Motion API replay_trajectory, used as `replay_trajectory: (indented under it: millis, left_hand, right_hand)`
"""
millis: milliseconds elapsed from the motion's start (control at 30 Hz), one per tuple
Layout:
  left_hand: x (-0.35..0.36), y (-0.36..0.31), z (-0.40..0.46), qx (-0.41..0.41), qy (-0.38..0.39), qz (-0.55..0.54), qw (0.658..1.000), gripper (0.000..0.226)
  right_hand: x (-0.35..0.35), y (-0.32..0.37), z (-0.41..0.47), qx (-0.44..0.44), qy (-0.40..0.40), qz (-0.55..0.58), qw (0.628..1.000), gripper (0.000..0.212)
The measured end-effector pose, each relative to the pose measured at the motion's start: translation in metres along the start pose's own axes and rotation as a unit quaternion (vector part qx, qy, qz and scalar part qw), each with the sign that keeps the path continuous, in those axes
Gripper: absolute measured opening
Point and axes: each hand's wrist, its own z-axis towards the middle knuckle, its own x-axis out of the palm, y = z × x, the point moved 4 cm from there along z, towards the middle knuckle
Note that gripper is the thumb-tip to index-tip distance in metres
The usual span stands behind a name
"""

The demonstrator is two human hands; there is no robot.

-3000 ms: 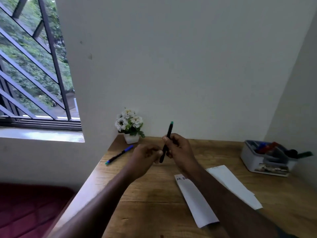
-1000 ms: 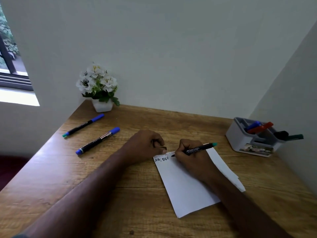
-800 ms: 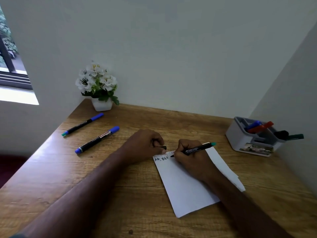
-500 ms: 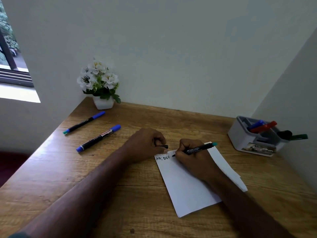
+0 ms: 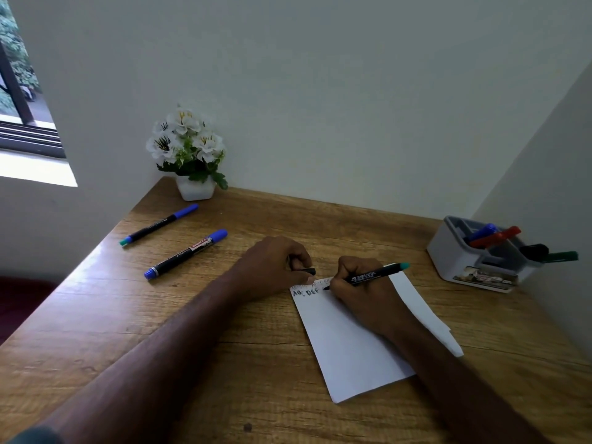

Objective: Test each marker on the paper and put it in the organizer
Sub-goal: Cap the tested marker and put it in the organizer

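My right hand [image 5: 362, 293] grips a black marker with a teal end [image 5: 374, 274], its tip pressed on the top of the white paper [image 5: 349, 350] beside handwritten letters. Closed around the black marker cap [image 5: 306, 271], my left hand [image 5: 275, 267] rests at the paper's top left corner. Two capped markers lie on the left of the desk: a thin one with a blue cap and teal end [image 5: 159, 224] and a thicker blue-capped one [image 5: 185, 254]. The grey organizer [image 5: 448, 254] at the right wall holds several markers, blue, red, black and green.
A white pot of white flowers [image 5: 189, 155] stands in the desk's back left corner. Walls close off the back and right sides. The wooden desk [image 5: 224, 363] ends in an edge on the left, with a window beyond.
Three seconds ago both hands held the marker in the air. Since then my right hand has been writing on the paper, tip shifting slightly right, while my left hand stays put with the cap.
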Motion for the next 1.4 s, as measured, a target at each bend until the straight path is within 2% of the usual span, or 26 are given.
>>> replay_trajectory:
  millis: [1267, 1400]
  left_hand:
    - [-0.0001, -0.0010, -0.0002, -0.005, 0.004, -0.007, 1.000, 0.023]
    - [0.0000, -0.0006, -0.0004, -0.003, 0.006, -0.004, 1.000, 0.024]
  right_hand:
    - [-0.0018, -0.0005, 0.0001, 0.011, -0.011, -0.005, 1.000, 0.027]
    - [-0.0041, -0.0034, 0.0013, 0.028, -0.036, 0.012, 0.999, 0.024]
